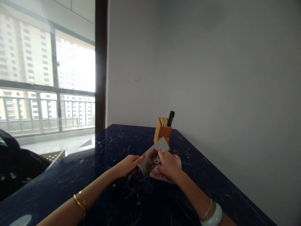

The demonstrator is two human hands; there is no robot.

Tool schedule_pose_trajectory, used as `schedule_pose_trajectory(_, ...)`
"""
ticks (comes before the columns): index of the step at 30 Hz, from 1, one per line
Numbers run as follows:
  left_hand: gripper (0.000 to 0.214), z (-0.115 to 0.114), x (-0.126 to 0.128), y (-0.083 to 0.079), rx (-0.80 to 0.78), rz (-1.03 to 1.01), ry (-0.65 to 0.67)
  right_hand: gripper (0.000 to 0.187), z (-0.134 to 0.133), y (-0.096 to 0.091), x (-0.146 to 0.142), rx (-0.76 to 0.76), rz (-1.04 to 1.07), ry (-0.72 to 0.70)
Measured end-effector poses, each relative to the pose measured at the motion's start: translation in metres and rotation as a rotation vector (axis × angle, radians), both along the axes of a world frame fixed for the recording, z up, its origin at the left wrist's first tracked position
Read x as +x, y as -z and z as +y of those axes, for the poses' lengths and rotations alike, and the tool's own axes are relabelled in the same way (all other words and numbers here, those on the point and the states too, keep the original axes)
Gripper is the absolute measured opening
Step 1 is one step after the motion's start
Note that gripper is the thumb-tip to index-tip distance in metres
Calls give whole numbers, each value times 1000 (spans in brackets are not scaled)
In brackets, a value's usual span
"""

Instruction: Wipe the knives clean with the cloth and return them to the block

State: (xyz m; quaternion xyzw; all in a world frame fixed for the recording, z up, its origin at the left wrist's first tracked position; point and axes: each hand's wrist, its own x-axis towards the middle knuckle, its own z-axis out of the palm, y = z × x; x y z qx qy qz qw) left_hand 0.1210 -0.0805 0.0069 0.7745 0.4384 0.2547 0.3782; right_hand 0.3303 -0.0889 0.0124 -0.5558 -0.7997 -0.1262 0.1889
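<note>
A cleaver [150, 157] with a broad shiny blade is held tilted above the dark table, its blade pointing away and to the right. My left hand [127, 166] is closed round its black handle, the thumb lying at the base of the blade. In my right hand [168, 164] is a bunched pink-and-white cloth [162, 177], pressed against the blade's face. Part of the cloth hangs below that hand. Behind the blade stands a wooden knife block [162, 128] with black handles [171, 118] sticking out of its top.
The dark blue marbled table [131, 135] runs back to a grey wall [223, 78]. On the left, a black bag [18, 166] sits beside the table edge. A large window [47, 69] with a dark frame is beyond it.
</note>
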Motion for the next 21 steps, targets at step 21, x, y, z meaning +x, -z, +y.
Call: schedule_pose_trajectory(21,53,5,-1,3,42,48,-14,15,10,-2,13,9,58,87)
